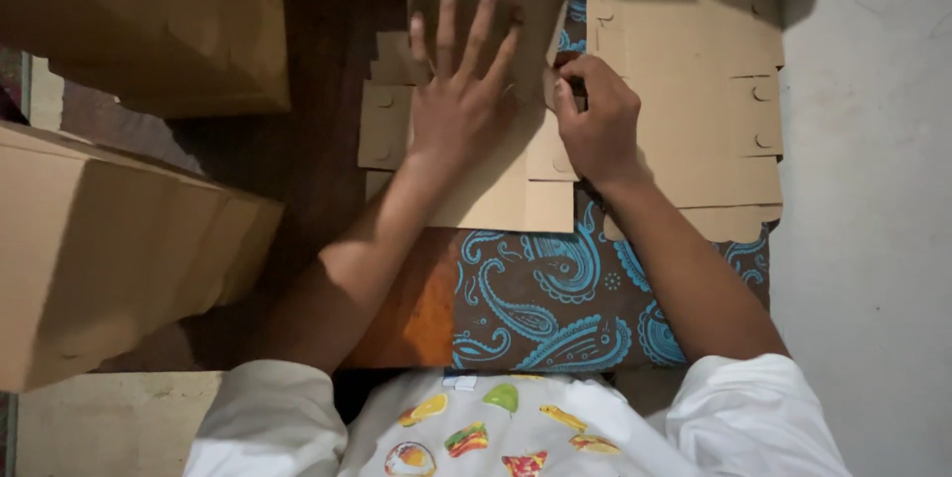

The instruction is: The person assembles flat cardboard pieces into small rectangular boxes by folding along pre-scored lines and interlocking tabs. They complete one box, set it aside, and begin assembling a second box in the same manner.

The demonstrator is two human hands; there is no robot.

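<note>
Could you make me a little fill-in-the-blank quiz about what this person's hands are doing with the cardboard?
1. The left hand lies ____ on the cardboard sheet, fingers spread.
2. The right hand pinches a flap at the sheet's ____ edge.
3. Under the sheet lies a patterned cloth with swirls coloured ____.
4. More flat cardboard sheets are stacked on the person's ____ side.

Missing words: flat; right; blue; right

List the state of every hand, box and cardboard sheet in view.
Left hand: open, fingers spread, pressing flat on the box blank.
Right hand: curled, pinching a flap at the blank's edge.
Box blank: unfolded, partly creased.
Stack of blanks: flat.
Boxes: assembled, closed.
</note>
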